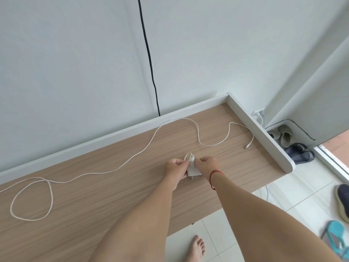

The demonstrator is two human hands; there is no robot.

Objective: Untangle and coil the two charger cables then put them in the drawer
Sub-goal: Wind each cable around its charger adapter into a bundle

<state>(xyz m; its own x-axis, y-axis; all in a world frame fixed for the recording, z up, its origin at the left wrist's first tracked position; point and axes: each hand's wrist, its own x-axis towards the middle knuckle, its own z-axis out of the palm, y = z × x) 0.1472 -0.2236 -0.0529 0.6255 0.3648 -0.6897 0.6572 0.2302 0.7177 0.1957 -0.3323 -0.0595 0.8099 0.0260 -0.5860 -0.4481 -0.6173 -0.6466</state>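
I see my left hand (177,167) and right hand (205,164) both grasping the white charger block (192,172) mid-desk (236,163); its cable (132,157) trails toward the left edge.

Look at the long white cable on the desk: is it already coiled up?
No. The white cable lies strung out across the wooden desk with one loose loop, while both hands hold the white charger plug.

Counting: 1 white cable (105,172) strung out left of the fingers, 1 plug tip (247,147) right of them. 1 white charger brick (193,170) pinched between fingers of 2 hands: left hand (176,165), right hand (206,164). 1 black cord (149,59) on wall beyond. 1 red wrist string (214,174).
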